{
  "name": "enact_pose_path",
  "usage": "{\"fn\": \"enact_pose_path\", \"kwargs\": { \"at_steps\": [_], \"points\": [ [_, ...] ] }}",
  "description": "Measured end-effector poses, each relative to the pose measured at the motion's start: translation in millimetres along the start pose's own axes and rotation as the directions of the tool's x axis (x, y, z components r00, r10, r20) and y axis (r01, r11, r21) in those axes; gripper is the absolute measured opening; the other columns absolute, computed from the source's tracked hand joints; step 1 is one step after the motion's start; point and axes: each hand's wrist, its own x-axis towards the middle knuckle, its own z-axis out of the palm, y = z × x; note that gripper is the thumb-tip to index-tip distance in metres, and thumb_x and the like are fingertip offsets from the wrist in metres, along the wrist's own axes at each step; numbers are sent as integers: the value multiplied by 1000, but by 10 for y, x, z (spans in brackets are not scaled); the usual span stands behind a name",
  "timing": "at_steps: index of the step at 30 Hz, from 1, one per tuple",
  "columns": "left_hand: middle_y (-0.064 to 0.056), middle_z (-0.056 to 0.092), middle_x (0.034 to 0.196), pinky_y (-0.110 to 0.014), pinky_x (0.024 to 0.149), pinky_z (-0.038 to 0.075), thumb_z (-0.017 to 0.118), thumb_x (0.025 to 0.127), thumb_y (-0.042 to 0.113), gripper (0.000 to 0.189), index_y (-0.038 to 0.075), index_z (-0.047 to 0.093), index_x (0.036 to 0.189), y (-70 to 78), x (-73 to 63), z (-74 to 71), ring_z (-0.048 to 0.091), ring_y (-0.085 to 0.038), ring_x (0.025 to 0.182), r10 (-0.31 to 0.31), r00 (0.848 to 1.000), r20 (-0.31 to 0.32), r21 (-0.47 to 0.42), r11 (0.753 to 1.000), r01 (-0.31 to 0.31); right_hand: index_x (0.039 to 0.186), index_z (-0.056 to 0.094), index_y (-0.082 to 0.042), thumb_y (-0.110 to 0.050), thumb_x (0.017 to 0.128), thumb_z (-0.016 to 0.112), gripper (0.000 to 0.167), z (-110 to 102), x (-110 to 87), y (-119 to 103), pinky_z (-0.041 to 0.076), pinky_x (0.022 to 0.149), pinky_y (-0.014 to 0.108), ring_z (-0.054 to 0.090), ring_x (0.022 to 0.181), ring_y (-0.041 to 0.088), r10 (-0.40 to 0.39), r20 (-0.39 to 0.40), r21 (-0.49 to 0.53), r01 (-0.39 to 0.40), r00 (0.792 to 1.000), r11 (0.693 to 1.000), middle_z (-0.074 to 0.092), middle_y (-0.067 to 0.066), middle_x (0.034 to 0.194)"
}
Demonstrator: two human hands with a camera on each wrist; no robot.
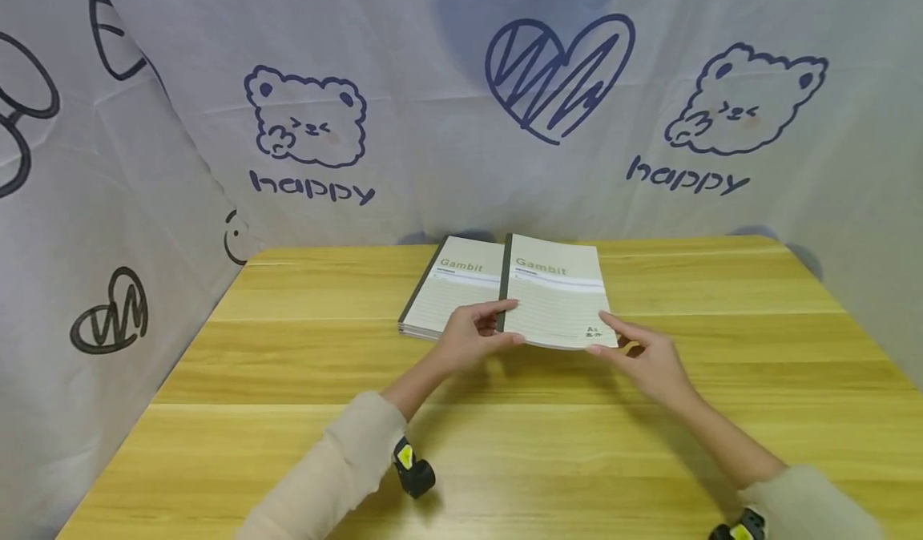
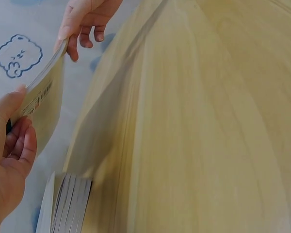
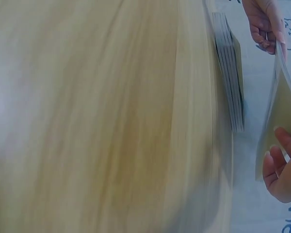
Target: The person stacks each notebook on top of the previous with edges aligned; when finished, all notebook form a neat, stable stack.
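Note:
Both hands hold one notebook [image 1: 555, 300] with a cream cover, a dark spine and the word Gambit, raised above the table. My left hand [image 1: 469, 336] pinches its lower left side by the spine, thumb on the cover and fingers beneath. At the lower right corner my right hand [image 1: 652, 360] pinches it the same way. The left wrist view shows its back cover [image 2: 43, 102] with a barcode. Left of it and partly hidden by it lies a stack of similar notebooks [image 1: 450, 284]; the page edges of the stack [image 3: 228, 73] show in the right wrist view.
The wooden table [image 1: 288, 436] runs to a white cloth backdrop [image 1: 433, 123] printed with bears, hearts and the word happy. The stack stands near the table's far edge. Each wrist wears a small black camera [image 1: 413, 468] below the sleeve.

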Motion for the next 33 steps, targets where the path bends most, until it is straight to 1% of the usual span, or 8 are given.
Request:
{"fn": "enact_pose_path", "kwargs": {
  "at_steps": [2,4,6,8,13,20,26,33],
  "points": [
    [-11,61,122,-17,71,45,74,79,14,48,7,59,124,-10,-9,-49,47,-9,77,5,1000,5,8,1000,-6,128,56,-8,-20,81,72,51,40,16,-25,47,63,18,50,75,3,-3,-10,3,3,1000,1000,63,15,106],
    [-10,63,108,-18,70,44,74,79,14,48,7,60,124,-29,-19,-104,46,-10,75,3,1000,10,22,1000,-4,128,56,-8,-20,80,72,52,92,34,-46,48,64,18,51,76,4,-5,-16,7,5,1000,1000,64,15,106],
    [-7,59,94,-19,67,42,73,79,14,47,8,60,124,-58,-27,-165,43,-10,72,-1,1000,17,39,999,1,128,57,-8,-20,80,73,52,155,52,-67,47,64,18,51,77,5,-4,-26,14,5,1000,1000,64,14,104],
    [-6,57,89,-19,65,40,73,80,15,47,8,60,124,-86,-33,-227,41,-11,70,6,1000,26,55,998,-7,127,57,-8,-20,80,73,52,218,68,-88,47,64,18,51,79,7,-4,-33,29,5,999,1000,63,13,99],
    [-5,56,87,-20,61,36,73,79,14,48,5,59,124,-143,-48,-398,39,-13,67,42,998,41,93,995,-46,126,58,-6,-16,78,74,51,389,122,-140,46,63,18,51,78,8,-13,-58,68,17,998,998,59,11,89],
    [-2,48,79,-20,61,35,73,79,16,48,5,59,125,-229,-50,-645,39,-14,69,4,999,43,151,988,-11,125,58,-6,-15,75,77,54,626,229,-243,42,63,18,49,82,23,-44,-88,65,50,995,997,58,12,85],
    [0,34,66,-20,57,30,71,81,16,47,5,58,125,-310,-60,-844,34,-15,64,1,1000,24,217,976,-7,125,58,-8,-18,74,77,56,829,347,-327,39,66,20,47,84,25,-8,-89,82,15,996,997,63,16,91],
    [-1,36,69,-22,58,33,71,81,19,48,5,58,125,-363,-84,-1033,38,-16,67,-23,1000,2,284,959,21,128,56,-10,-21,75,77,58,1072,426,-403,39,76,28,49,95,27,56,-61,120,-49,997,992,59,17,123]
  ]
}}
